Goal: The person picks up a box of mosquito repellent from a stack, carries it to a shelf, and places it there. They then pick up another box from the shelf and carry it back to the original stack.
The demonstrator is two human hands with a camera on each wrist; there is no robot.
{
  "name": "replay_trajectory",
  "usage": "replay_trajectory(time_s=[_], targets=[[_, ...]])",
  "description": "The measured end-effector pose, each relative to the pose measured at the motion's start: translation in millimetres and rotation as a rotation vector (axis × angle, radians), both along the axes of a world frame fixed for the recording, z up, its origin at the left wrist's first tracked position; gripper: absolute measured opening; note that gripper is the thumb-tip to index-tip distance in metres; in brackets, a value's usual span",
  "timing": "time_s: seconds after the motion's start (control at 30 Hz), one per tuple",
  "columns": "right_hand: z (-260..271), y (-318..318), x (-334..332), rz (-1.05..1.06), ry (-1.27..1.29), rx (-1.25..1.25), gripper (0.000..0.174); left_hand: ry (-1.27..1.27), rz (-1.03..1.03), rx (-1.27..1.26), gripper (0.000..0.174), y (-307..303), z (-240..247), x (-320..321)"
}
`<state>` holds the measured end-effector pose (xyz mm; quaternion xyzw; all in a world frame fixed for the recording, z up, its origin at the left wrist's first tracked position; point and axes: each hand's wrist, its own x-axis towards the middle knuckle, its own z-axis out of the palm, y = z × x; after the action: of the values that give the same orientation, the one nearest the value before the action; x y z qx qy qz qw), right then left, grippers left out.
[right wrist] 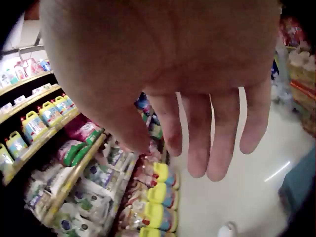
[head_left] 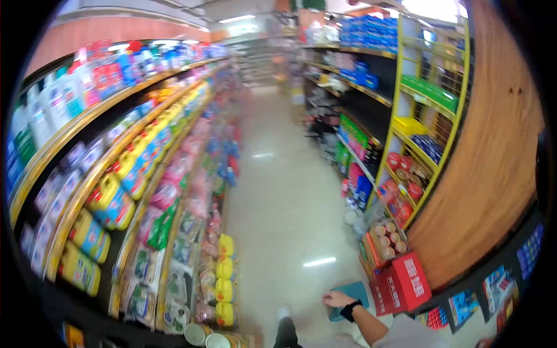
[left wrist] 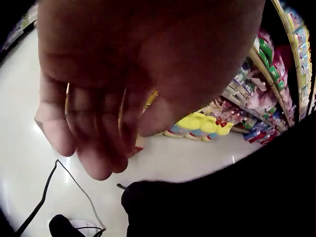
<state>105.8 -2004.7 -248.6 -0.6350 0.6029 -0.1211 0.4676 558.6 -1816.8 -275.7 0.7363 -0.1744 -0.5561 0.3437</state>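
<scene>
- The left hand [left wrist: 123, 89] is relaxed, holding nothing.
- The right hand [right wrist: 173, 84] is likewise released.
- A teal, flat-sided object [head_left: 355, 290] is on the glossy pale floor [head_left: 275, 203], beside a red cardboard box [head_left: 403, 284].

It's a supermkt-type shop: long aisle [head_left: 272, 174] w/ stocked shelves [head_left: 88, 118], yellow btls [head_left: 111, 201] & pkgd goods [head_left: 139, 298].

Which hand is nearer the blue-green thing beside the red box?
Right, it appears. In the head view, the right hand overlaps the blue-green thing. The left hand is outside that view, and its wrist picture doesn't show the thing.
</scene>
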Motion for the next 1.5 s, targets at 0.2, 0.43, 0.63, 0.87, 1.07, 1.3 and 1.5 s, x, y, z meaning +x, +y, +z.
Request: replay_trajectory(time_s=[0.2,0.43,0.63,0.87,1.07,1.3,1.5], targets=[[29,-52,-37,-0.159,0.247,0.034,0.039,-0.022,-0.239,-0.054,0.022,-219,3,44],[-68,-40,-86,-0.491,0.178,0.299,0.041,-0.051,-0.466,-0.253,0.024,-475,48,5],[-174,-5,-76,-0.851,-0.123,0.773,0.04,0.041,-0.632,-0.28,0.025,-611,56,-82],[-206,-126,-86,-1.131,-0.222,0.819,0.033,0.085,-0.704,-0.05,0.026,-720,28,-136],[-106,-355,-143,-0.908,0.086,0.364,0.033,0.118,-0.664,0.046,0.027,-807,23,-161],[-54,-520,-178,-0.796,0.087,0.063,0.033,0.164,-0.728,0.089,0.028,-919,4,-196],[-18,-619,-226,-0.718,0.138,0.078,0.035,0.216,-0.9,0.01,0.033,-1062,-31,-270]])
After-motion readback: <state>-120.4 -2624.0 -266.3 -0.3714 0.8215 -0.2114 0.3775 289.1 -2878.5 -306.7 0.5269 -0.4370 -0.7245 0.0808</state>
